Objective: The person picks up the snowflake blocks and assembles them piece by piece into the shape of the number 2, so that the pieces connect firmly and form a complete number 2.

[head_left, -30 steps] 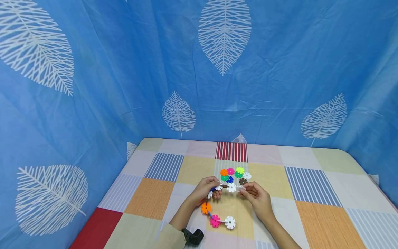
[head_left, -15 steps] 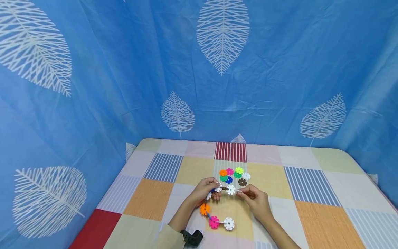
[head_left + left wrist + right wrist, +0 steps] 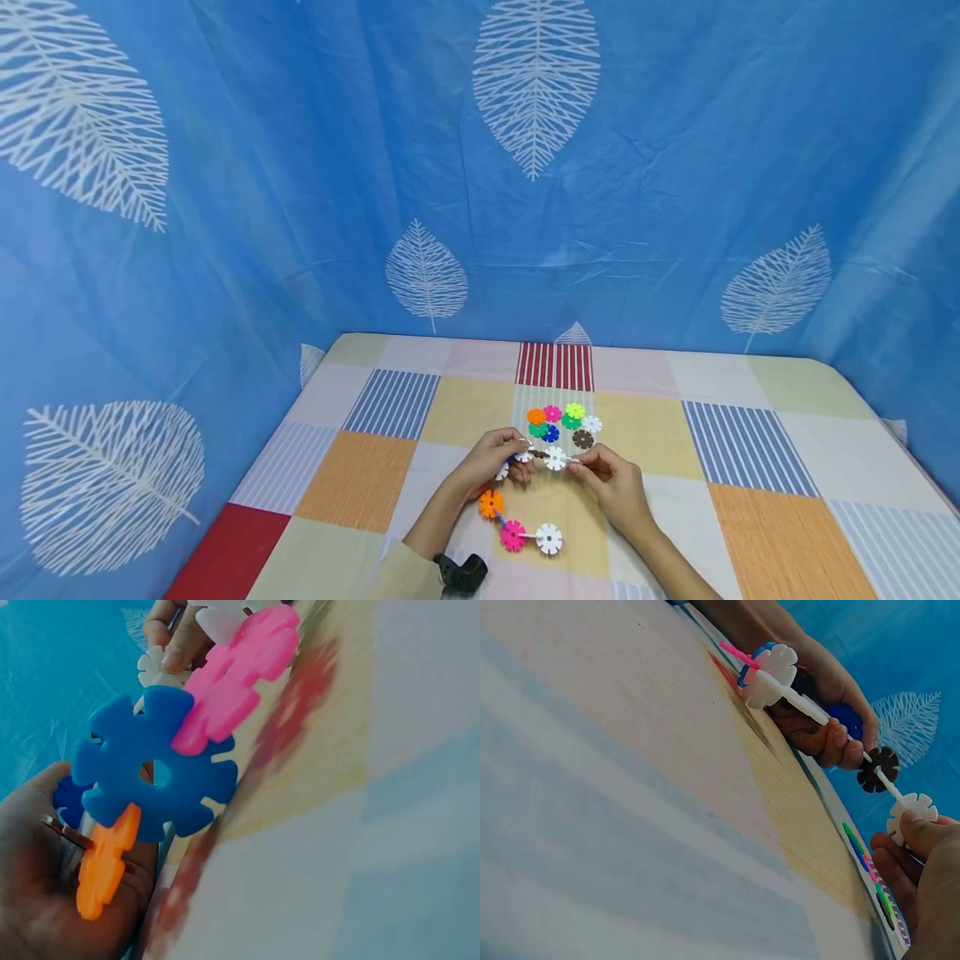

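Observation:
A chain of notched plastic discs, slotted edge to edge, curves through my left hand point(image 3: 495, 460). That hand grips it around a dark blue disc point(image 3: 67, 801) and a white one. Below hang an orange disc point(image 3: 491, 504), a lighter blue disc point(image 3: 112, 769), a pink disc point(image 3: 513, 536) and a white end disc point(image 3: 549, 539). Beyond the left fingers come a brown disc point(image 3: 878, 769) and a face-on white disc point(image 3: 555, 458). My right hand point(image 3: 615, 487) pinches a white disc point(image 3: 924, 806) at this upper end between thumb and fingers. The left fingers partly hide the chain.
Just behind the hands lie several loose discs, among them a yellow-green disc point(image 3: 575, 410), a white disc point(image 3: 592, 424) and a brown disc point(image 3: 582, 439). A patchwork cloth point(image 3: 645, 425) covers the table. Blue leaf-print curtains point(image 3: 637, 208) stand at its back and sides.
My right hand has shifted slightly left and down, and the white disc it pinches now shows less beyond its fingertips. The left hand keeps its grip on the chain.

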A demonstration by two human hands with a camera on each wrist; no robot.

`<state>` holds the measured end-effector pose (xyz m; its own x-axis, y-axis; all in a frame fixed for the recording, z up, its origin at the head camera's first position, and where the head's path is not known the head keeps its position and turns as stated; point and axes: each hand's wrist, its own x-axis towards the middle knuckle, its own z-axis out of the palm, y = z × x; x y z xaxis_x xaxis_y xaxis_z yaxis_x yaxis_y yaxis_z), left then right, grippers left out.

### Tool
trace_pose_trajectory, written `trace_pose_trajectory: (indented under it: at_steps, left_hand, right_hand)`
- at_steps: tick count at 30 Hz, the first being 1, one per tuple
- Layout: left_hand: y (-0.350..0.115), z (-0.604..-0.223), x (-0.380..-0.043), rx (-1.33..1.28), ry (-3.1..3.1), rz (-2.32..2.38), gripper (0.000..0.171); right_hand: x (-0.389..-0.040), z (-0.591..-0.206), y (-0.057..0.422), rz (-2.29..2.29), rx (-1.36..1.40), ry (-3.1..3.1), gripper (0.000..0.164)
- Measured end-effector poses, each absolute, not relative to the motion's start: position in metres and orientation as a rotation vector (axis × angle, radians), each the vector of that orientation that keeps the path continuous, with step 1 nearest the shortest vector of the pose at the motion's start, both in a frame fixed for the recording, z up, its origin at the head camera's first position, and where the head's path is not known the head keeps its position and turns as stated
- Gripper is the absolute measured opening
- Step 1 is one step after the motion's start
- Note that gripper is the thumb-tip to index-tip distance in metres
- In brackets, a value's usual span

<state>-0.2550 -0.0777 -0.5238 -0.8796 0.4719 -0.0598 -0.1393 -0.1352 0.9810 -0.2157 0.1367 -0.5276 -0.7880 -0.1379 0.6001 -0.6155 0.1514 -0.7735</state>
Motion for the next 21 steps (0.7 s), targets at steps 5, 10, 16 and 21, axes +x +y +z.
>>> trace_pose_trajectory:
  at_steps: [5, 10, 16, 21]
  left_hand:
    - [-0.0813, -0.5227, -0.2559, 0.333, 1.7, 2.015, 0.014]
    - [-0.0839, -0.519, -0.256, 0.31, 1.792, 1.922, 0.025]
    - [-0.0813, -0.5145, -0.2535, 0.352, 2.012, 1.772, 0.03]
    - [-0.0816, -0.5143, -0.2522, 0.367, 2.007, 1.744, 0.03]
  right_hand:
    - [-0.2223, -0.5381, 0.1403, 1.687, 0.688, -2.059, 0.017]
    - [-0.2229, -0.5378, 0.1392, 1.655, 0.762, -2.093, 0.018]
    - [-0.221, -0.5376, 0.1378, 1.592, 0.855, -2.135, 0.021]
    - [-0.2252, -0.5368, 0.1409, 1.39, 0.723, -2.197, 0.013]
